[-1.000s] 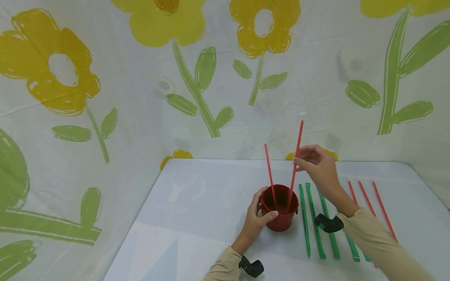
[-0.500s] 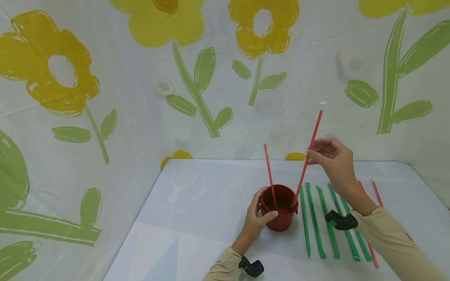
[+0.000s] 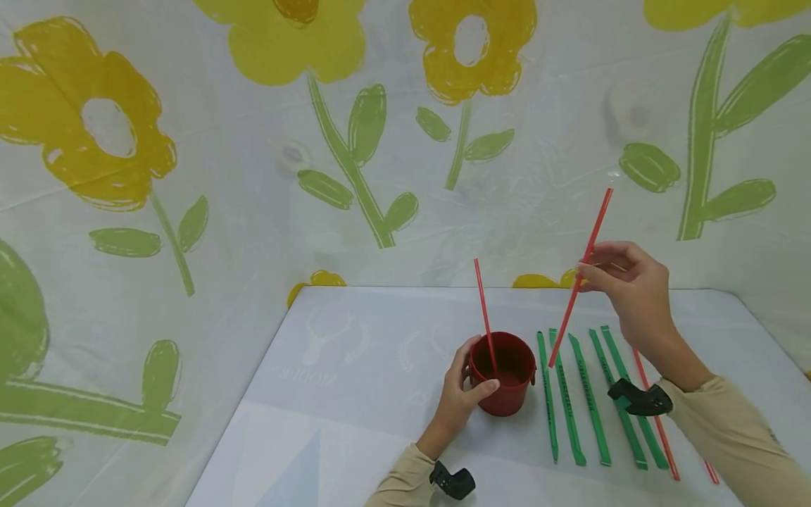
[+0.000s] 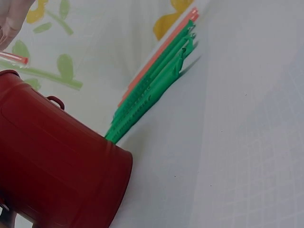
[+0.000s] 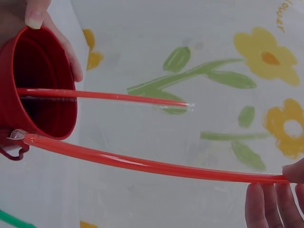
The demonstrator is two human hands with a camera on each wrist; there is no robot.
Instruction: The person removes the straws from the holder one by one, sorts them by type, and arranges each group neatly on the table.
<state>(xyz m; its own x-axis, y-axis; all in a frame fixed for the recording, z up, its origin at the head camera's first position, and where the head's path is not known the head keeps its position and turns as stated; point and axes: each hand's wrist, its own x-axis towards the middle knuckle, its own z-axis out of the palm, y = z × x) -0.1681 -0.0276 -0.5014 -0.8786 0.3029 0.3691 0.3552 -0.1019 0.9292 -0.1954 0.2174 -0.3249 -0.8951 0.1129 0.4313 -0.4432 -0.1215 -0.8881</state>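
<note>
My left hand (image 3: pixel 461 391) grips the small red bucket (image 3: pixel 503 403), its thumb over the near rim. One red straw (image 3: pixel 483 303) leans inside the bucket and sticks up above the rim. Between thumb and fingers, my right hand (image 3: pixel 640 296) pinches a second red straw (image 3: pixel 573 303) near its upper part. That straw slants in the air to the right of the bucket, with its lower end outside the rim. Clear film shows at its lower tip (image 5: pixel 18 135) in the right wrist view. The left wrist view shows the bucket's side (image 4: pixel 52 156) up close.
Several long green paper-wrapped sticks (image 3: pixel 591 405) lie in a row on the white table (image 3: pixel 304 415), right of the bucket. More red straws (image 3: pixel 662 440) lie beyond them, partly hidden by my right arm. A flower-printed curtain (image 3: pixel 241 162) hangs behind the table.
My right hand has moved right and slightly up, drawing the red straw out of the bucket. The left hand and the bucket have stayed in place.
</note>
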